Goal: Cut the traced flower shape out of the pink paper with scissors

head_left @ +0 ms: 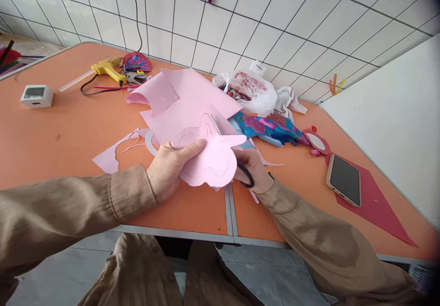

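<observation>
My left hand (173, 166) is closed on a pink paper cutout (209, 161), its thumb pressed on the upper face. Curving pencil lines run across the cutout, and its outline is rounded with two narrow prongs at the top and right. My right hand (252, 166) is closed around scissors (245, 175), whose black handle loop shows at the palm. The cutout covers most of the blades and some right fingers. Behind it lie larger pink sheets (192, 97), one curled at its left end. Pink offcuts (109, 157) rest left of my left hand.
A yellow glue gun (109, 69), keys (135, 77) and a white box (37, 96) sit at the left. Behind are a plastic bag (257, 90) and blue flowered material (268, 127). A phone (343, 180) lies on red paper (374, 205) at the right. Tiled wall (220, 30) borders the back.
</observation>
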`<state>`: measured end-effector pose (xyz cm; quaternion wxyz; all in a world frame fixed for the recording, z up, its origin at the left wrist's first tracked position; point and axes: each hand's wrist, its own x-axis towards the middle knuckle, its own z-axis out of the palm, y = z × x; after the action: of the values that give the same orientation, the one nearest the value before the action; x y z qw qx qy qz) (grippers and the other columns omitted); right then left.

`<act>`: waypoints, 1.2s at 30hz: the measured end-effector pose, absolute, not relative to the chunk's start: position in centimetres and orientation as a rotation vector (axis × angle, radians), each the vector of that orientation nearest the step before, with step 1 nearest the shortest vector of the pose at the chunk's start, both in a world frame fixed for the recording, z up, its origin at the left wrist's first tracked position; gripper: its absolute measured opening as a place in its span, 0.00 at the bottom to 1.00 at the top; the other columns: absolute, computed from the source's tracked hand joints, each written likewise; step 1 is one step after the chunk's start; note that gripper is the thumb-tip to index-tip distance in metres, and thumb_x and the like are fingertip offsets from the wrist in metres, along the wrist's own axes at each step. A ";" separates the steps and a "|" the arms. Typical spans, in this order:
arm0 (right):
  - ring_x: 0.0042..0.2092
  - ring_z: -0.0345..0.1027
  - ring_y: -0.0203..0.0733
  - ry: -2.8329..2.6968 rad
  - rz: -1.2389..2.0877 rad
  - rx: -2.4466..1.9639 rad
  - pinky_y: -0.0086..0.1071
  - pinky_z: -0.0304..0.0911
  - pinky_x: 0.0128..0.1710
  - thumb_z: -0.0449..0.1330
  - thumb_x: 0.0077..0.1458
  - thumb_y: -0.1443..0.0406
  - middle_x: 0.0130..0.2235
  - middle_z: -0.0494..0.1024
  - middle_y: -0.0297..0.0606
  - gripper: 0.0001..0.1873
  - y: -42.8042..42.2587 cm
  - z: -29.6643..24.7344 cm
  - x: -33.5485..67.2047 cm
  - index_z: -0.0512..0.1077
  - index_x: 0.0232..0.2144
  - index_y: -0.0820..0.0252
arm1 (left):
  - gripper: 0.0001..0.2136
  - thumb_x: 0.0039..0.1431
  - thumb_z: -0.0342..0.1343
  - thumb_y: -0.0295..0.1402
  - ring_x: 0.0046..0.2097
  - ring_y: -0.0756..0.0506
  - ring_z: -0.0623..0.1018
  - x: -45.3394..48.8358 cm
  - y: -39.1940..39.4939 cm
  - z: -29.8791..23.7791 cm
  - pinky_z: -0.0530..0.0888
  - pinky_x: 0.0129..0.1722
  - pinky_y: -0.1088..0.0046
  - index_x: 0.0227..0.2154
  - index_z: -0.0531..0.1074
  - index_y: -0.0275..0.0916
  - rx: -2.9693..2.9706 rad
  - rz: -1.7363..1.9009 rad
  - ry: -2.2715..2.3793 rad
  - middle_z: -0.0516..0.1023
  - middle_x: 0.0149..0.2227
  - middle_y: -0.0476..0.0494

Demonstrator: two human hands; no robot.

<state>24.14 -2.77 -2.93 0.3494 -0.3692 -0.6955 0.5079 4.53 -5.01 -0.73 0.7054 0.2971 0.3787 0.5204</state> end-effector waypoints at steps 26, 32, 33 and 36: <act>0.19 0.56 0.33 -1.824 1.282 -0.910 0.29 0.50 0.18 0.68 0.46 0.41 0.18 0.61 0.28 0.28 -2.6 -3.3 24.1 0.69 0.20 0.58 | 0.16 0.44 0.74 0.37 0.31 0.45 0.80 4.5 -5.0 -1.2 0.77 0.30 0.71 0.34 0.79 0.35 0.630 1.181 0.774 0.84 0.33 0.41; 0.17 0.53 0.31 -1.816 1.292 -0.896 0.28 0.47 0.17 0.66 0.47 0.40 0.16 0.62 0.27 0.29 -2.8 -3.1 24.0 0.68 0.20 0.59 | 0.19 0.40 0.76 0.38 0.29 0.45 0.79 4.5 -5.1 -0.9 0.75 0.26 0.71 0.33 0.79 0.34 0.622 1.159 0.809 0.83 0.31 0.42; 0.17 0.53 0.31 -1.821 1.289 -0.893 0.28 0.47 0.17 0.67 0.47 0.40 0.16 0.62 0.27 0.29 -2.8 -3.0 24.0 0.68 0.20 0.59 | 0.19 0.40 0.76 0.39 0.29 0.45 0.79 4.5 -5.1 -0.9 0.75 0.26 0.71 0.33 0.79 0.34 0.622 1.157 0.815 0.83 0.30 0.42; 0.17 0.53 0.31 -1.835 1.274 -0.913 0.29 0.48 0.17 0.66 0.47 0.39 0.16 0.61 0.27 0.30 -2.8 -2.9 23.9 0.67 0.19 0.59 | 0.20 0.40 0.76 0.39 0.29 0.45 0.79 4.5 -5.1 -0.8 0.75 0.26 0.71 0.33 0.79 0.33 0.624 1.161 0.827 0.83 0.30 0.43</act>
<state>23.94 -2.79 -2.87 0.3561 -0.3535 -0.7105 0.4935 4.55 -5.06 -0.79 0.7122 0.2814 0.3731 0.5238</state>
